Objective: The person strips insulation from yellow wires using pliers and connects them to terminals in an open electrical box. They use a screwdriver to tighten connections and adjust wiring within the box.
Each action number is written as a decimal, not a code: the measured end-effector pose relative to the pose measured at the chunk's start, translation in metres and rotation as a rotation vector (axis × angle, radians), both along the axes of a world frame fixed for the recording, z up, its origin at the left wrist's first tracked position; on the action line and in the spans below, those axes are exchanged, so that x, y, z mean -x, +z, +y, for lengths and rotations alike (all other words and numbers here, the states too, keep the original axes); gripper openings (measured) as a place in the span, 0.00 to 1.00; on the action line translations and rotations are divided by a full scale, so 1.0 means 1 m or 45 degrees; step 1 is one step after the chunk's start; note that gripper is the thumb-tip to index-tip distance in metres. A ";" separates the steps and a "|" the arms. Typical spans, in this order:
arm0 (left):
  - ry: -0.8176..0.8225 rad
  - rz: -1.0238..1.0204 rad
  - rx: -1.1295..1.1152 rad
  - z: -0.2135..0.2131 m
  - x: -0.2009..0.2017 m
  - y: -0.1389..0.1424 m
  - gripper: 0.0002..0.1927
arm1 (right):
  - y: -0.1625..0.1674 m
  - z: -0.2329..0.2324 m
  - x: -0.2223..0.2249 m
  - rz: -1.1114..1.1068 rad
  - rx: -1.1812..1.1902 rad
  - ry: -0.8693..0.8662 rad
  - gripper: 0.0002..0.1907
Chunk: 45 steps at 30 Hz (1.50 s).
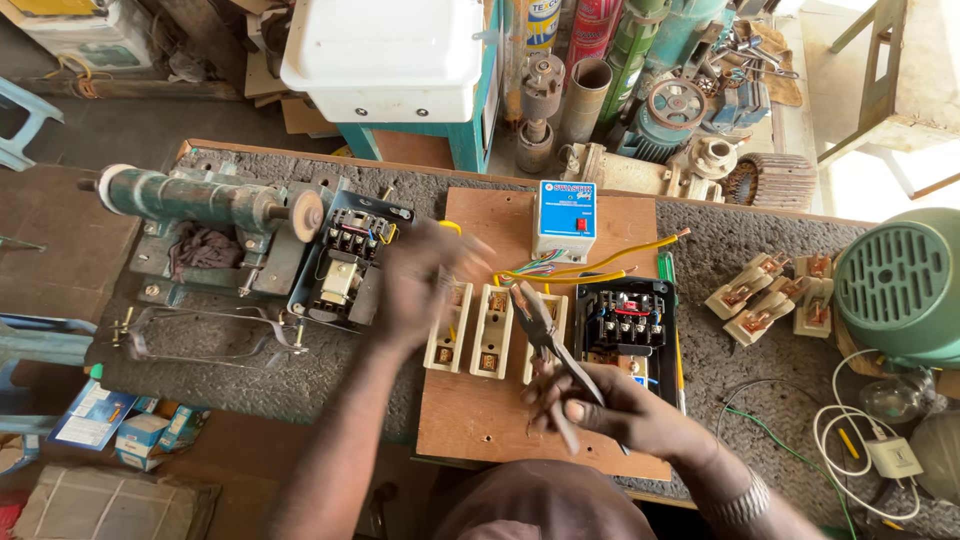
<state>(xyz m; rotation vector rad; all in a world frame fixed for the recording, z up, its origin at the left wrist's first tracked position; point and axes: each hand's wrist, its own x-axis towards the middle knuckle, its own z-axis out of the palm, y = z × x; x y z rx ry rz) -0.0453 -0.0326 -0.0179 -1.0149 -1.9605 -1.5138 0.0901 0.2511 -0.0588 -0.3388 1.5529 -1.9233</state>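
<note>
Wooden board (pixel 480 400) lies on the table's (pixel 730 350) near edge, carrying three cream fuse holders (pixel 492 328) in a row, a black contactor unit (pixel 628 325) and a small blue-and-white box (pixel 565 218) toward the far edge. The right hand (pixel 625 412) has its fingers closed around the handles of pliers (pixel 545 340), whose tip points at the rightmost holder. The left hand (pixel 420 285) is blurred above the leftmost holder; whether its fingers hold anything I cannot tell. Loose yellow and coloured wires (pixel 590 268) run just behind the holders. In my judgement the pliers' tip could snag those wires or chip a holder if the hand slips.
</note>
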 end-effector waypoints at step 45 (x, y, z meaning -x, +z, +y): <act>-0.312 -0.539 0.347 0.097 -0.087 -0.011 0.04 | -0.002 0.005 -0.032 0.290 -0.227 -1.162 0.09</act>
